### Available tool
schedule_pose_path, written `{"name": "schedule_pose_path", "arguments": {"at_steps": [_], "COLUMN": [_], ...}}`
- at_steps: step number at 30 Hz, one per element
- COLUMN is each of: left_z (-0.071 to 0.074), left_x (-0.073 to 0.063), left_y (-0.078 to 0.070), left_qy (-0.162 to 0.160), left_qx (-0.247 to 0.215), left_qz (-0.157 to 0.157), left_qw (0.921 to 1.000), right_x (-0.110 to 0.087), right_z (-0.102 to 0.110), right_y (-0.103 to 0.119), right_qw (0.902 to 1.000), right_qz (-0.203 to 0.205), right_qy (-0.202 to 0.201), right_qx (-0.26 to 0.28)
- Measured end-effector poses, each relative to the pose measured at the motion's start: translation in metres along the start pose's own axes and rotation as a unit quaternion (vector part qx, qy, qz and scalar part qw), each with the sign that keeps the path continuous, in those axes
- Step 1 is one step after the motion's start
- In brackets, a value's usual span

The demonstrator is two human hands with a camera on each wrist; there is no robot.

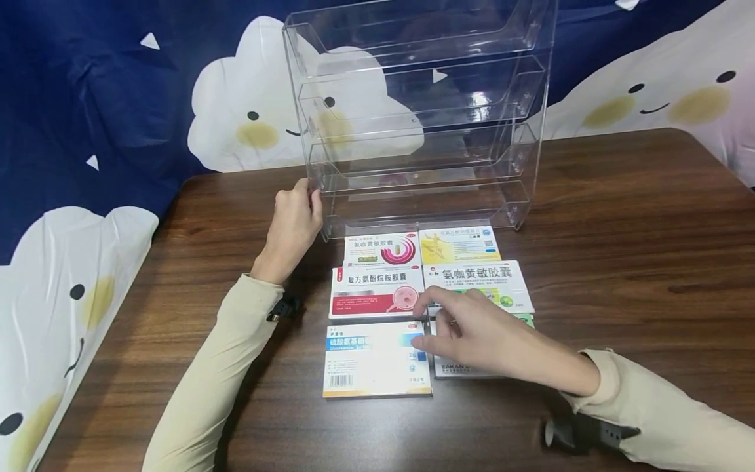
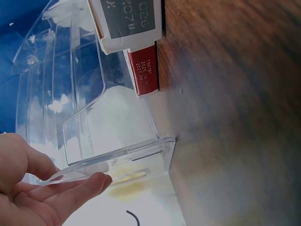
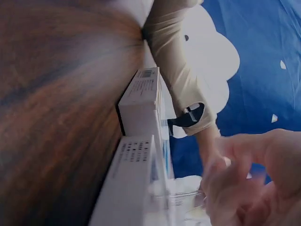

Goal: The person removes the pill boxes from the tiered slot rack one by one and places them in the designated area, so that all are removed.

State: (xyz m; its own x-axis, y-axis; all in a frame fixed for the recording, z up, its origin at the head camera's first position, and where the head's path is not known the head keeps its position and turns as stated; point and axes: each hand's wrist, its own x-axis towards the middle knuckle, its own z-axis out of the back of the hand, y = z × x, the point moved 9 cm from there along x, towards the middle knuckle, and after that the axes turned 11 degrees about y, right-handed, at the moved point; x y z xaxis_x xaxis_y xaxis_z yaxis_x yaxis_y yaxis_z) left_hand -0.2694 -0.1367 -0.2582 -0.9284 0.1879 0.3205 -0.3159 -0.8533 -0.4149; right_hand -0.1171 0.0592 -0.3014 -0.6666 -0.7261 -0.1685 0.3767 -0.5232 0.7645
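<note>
My left hand (image 1: 291, 226) grips the lower left side panel of a clear tiered acrylic rack (image 1: 421, 62), thumb and fingers on either face of the panel (image 2: 113, 157). Over the medicine boxes hangs my right hand (image 1: 478, 328), fingers loosely bent, holding nothing; whether a fingertip touches a box I cannot tell. Below it lie a blue-and-white box (image 1: 377, 367), a red-and-white box (image 1: 366, 288), a white box with green (image 1: 483, 272) and a partly hidden box (image 1: 466, 371). Closer to the rack are a pink-ringed box (image 1: 377, 246) and a yellow-and-white box (image 1: 466, 246).
The boxes lie flat in two columns on the brown wooden table (image 1: 625, 262), right in front of the rack. A dark blue curtain (image 1: 141, 92) with white clouds hangs behind the table. Dark straps (image 1: 283, 308) show at both wrists.
</note>
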Motion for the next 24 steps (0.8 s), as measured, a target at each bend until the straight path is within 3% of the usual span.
{"name": "schedule_pose_path", "arguments": {"at_steps": [1,3,6,9,13,15,24], "left_z": [0.000,0.001,0.002,0.003,0.003,0.003,0.001], "left_x": [0.000,-0.001,-0.001,-0.001,-0.001,-0.001,0.002], "left_y": [0.000,0.001,0.003,0.004,0.004,0.003,-0.002], "left_qy": [0.001,0.001,0.000,0.001,0.003,0.005,0.007], "left_qx": [-0.001,-0.002,-0.002,-0.004,-0.002,0.001,-0.002], "left_qz": [0.001,0.002,0.004,0.004,0.005,0.002,-0.008], "left_qw": [1.0000,1.0000,1.0000,1.0000,1.0000,1.0000,0.9999], "right_x": [-0.001,-0.001,-0.003,-0.003,-0.003,-0.004,-0.005], "right_z": [-0.001,-0.010,-0.040,-0.070,-0.085,-0.087,-0.084], "right_y": [0.008,0.027,0.052,0.061,0.060,0.059,0.055], "right_qw": [0.9983,0.9835,0.9435,0.9060,0.8756,0.8678,0.8571], "right_qz": [0.017,0.066,0.128,0.153,0.142,0.139,0.113], "right_qy": [-0.012,-0.025,0.004,0.049,0.059,0.051,0.034], "right_qx": [-0.055,-0.166,-0.305,-0.391,-0.458,-0.474,-0.501]}}
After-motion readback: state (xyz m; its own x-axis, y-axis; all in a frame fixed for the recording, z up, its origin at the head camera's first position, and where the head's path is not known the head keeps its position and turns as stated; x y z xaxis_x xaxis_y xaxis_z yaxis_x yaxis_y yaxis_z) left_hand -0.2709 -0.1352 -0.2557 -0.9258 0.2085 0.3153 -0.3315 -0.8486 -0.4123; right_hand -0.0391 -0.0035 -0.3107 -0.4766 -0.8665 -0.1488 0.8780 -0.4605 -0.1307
